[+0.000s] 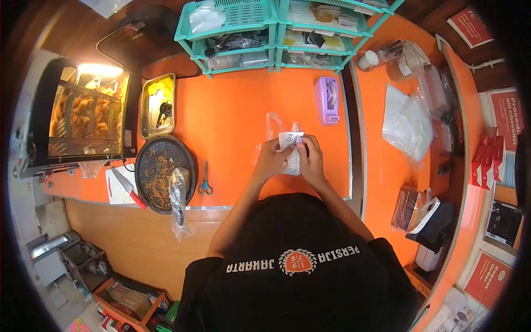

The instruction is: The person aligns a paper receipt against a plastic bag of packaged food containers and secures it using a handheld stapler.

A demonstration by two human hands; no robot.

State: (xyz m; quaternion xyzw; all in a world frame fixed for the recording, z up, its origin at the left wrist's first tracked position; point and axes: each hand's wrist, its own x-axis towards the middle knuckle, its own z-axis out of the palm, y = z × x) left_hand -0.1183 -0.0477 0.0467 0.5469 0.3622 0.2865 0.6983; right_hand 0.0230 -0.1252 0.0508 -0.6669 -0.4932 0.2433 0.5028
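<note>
At the front of the orange counter, a printed paper receipt (290, 161) is held between both hands. My left hand (271, 159) pinches its left side, and the fingers of my right hand (312, 159) close on its upper right. A small pale spot shows by my right thumb; what it is I cannot make out. Just beyond the hands lies a clear plastic bag (273, 124), partly hidden by them and the paper. The purple tape dispenser (327, 101) stands further back on the right.
To the left are scissors (205, 180), a round dark board (148, 182) with crumbs, a red-handled knife (127, 187), a metal tray (146, 122) and a lit display case (88, 113). Teal drawer racks (227, 27) line the back. Plastic bags (408, 122) lie on the right counter.
</note>
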